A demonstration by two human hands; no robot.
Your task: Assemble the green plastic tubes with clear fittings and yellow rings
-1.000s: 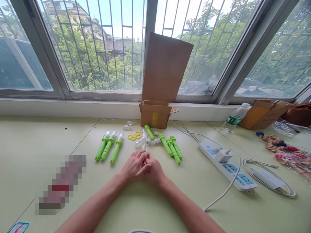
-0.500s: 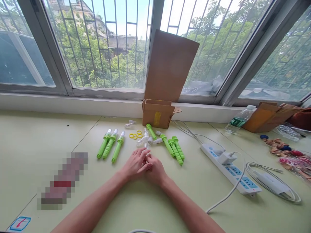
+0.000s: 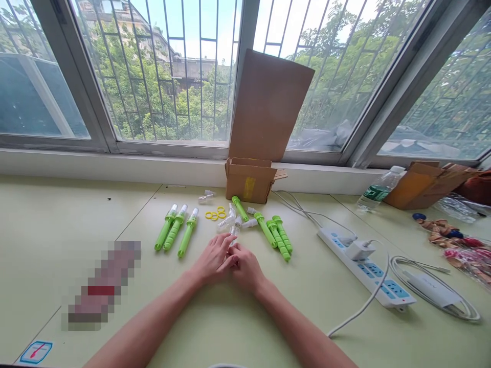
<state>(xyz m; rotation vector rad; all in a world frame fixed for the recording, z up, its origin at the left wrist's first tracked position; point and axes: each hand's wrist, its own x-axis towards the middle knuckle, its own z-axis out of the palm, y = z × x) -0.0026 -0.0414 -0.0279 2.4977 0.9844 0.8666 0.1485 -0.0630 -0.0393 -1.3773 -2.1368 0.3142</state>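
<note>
My left hand (image 3: pixel 215 259) and my right hand (image 3: pixel 246 268) meet low over the middle of the table, fingers curled and overlapping. What they hold, if anything, is hidden. Just beyond the fingertips, partly covered, shows a clear plastic piece (image 3: pixel 234 232); I cannot tell whether it is gripped or lies there. More clear plastic tips (image 3: pixel 226 223) lie scattered behind it. Several yellow rings (image 3: pixel 215 215) sit to their left. Three green plastic tubes with clear tips (image 3: pixel 187 235) lie left of my hands. Several green tubes without tips (image 3: pixel 265 230) lie to the right and behind.
An open cardboard box (image 3: pixel 247 186) stands at the back against the sill. On the right are a power strip (image 3: pixel 364 271) with plugs and cables, a coiled white cable (image 3: pixel 433 289), a water bottle (image 3: pixel 379 189) and another carton (image 3: pixel 422 184). A blurred-out object (image 3: pixel 103 283) lies left.
The clear piece at my fingertips shows slightly more than before. My fingers have shifted only a little, and the whole view has moved slightly.
</note>
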